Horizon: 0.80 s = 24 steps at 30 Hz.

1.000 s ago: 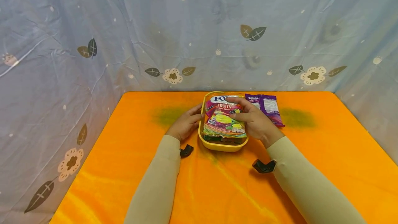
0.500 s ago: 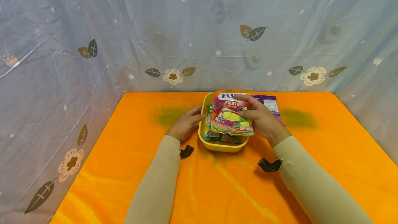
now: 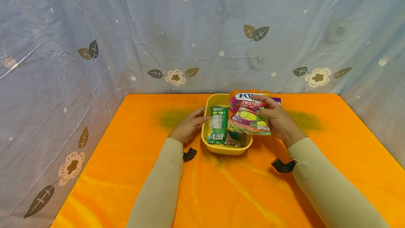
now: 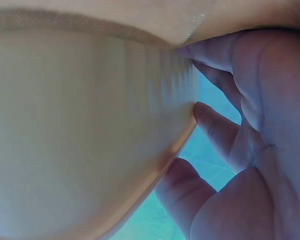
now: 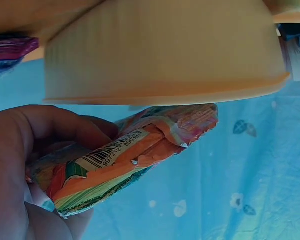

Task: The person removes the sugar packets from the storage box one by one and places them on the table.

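My right hand (image 3: 278, 117) holds a Fox's Fruits candy bag (image 3: 243, 115) by its right side, raised over the right edge of a yellow plastic basket (image 3: 227, 150). In the right wrist view, the candy bag (image 5: 155, 145) shows its barcode side, with fingers on one face and the thumb behind it. My left hand (image 3: 189, 126) grips the basket's left side, its thumb tip over the rim. The left wrist view has the fingertips (image 4: 205, 112) against the basket wall (image 4: 90, 125). Inside the basket lies a green candy bag (image 3: 218, 124), with another dark green pack (image 3: 235, 138) beside it.
Purple packs lie on the table to the right of the basket, mostly hidden by the right hand and bag; one purple corner (image 3: 276, 100) shows. An orange cloth (image 3: 142, 185) covers the table, and a patterned curtain (image 3: 205, 38) hangs behind it.
The right hand has lifted the Fox's Fruits bag from atop the basket and moved it rightward, uncovering the green packs inside. The left hand has stayed on the basket.
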{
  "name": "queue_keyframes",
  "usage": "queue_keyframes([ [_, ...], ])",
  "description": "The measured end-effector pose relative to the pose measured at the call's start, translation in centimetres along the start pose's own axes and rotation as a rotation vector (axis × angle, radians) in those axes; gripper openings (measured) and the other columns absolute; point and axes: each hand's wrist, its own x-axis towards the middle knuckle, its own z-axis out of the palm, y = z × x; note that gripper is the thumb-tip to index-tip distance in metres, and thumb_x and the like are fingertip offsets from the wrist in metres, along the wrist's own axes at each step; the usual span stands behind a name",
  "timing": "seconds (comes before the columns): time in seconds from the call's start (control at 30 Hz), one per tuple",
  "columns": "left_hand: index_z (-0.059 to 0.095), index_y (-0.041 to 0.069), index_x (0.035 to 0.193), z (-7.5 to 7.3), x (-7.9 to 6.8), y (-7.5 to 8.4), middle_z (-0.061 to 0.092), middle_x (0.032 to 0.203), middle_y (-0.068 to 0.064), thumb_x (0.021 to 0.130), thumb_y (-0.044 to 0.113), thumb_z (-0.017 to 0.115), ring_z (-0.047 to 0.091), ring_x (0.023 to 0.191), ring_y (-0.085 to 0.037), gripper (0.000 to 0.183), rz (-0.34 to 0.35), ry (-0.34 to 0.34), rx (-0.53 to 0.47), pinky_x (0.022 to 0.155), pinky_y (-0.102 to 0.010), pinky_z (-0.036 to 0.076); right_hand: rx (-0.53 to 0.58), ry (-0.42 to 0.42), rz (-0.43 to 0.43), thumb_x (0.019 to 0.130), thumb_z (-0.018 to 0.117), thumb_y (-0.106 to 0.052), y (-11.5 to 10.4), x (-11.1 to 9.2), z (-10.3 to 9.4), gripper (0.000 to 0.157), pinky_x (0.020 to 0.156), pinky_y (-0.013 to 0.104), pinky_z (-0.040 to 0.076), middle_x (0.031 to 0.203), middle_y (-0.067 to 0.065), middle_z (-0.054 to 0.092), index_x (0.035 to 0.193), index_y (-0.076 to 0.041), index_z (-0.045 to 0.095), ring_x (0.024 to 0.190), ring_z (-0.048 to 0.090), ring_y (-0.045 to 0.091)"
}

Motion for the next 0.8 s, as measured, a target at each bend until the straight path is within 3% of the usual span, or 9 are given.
queue_keyframes([
  [0.27, 0.034, 0.020, 0.151, -0.2, 0.1, -0.2, 0.036, 0.149, -0.010, 0.098, 0.013, 0.056, 0.051, 0.122, -0.027, 0.058, 0.002, 0.001, -0.012, 0.097, -0.040, 0.044, 0.019, 0.019, -0.004, 0.096, 0.048, 0.005, -0.9, 0.3, -1.8, 0.048, 0.072, 0.039, 0.057, 0.129, 0.013, 0.039, 0.140, -0.015, 0.046, 0.088, 0.064, 0.027],
  [0.8, 0.036, 0.021, 0.150, -0.2, 0.2, -0.3, 0.039, 0.147, -0.010, 0.097, 0.014, 0.057, 0.051, 0.121, -0.027, 0.057, -0.001, 0.017, -0.014, 0.096, -0.039, 0.045, -0.044, 0.156, 0.043, 0.097, 0.053, -0.001, -3.0, -0.9, -7.1, 0.051, 0.078, 0.037, 0.055, 0.133, 0.009, 0.036, 0.142, -0.022, 0.045, 0.092, 0.063, 0.022],
])
